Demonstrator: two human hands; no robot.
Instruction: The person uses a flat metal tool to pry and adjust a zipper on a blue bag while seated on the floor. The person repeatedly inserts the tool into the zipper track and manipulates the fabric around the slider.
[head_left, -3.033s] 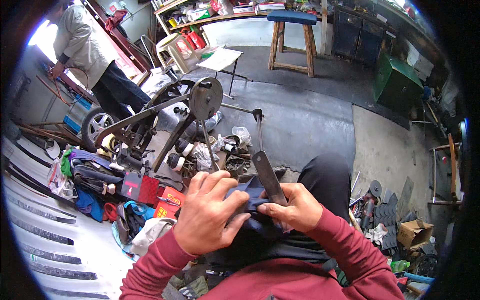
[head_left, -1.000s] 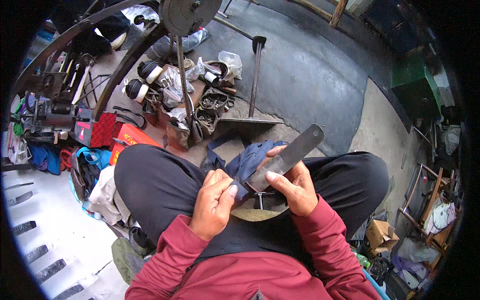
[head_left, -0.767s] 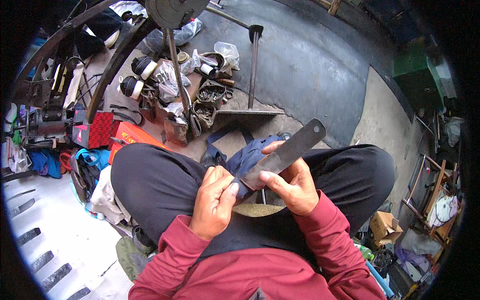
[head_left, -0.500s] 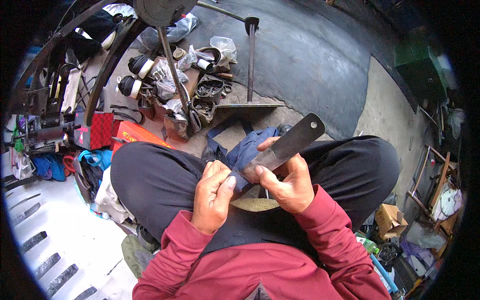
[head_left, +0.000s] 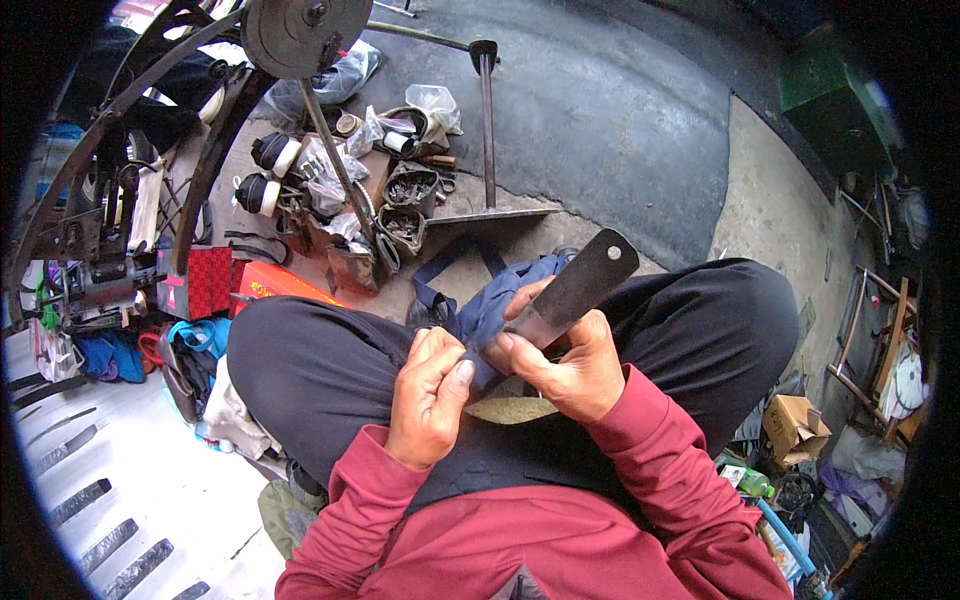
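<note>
Over my lap, my right hand (head_left: 572, 375) grips a flat dark metal blade (head_left: 590, 285) with a round hole near its upper end. The blade slants down to the left, and my thumb presses on its lower part. Navy cloth (head_left: 500, 295), with a strap trailing from it, lies between my knees. My left hand (head_left: 428, 400) is closed in a pinch on the cloth's near edge, close beside the blade's lower end. Below both hands a tan, rough-surfaced piece (head_left: 512, 409) rests on my lap. The blade's lower tip is hidden by my fingers.
Ahead stands a metal stand (head_left: 489, 140), near open containers of small hardware (head_left: 410, 188). An iron machine with a wheel (head_left: 300, 35) rises at the upper left. By my left knee is an orange-red box (head_left: 285, 282); a cardboard box (head_left: 795, 430) sits at right.
My right thumb has shifted slightly down and left along the blade. My left hand keeps its pinch on the navy cloth. The whole view has moved slightly.
</note>
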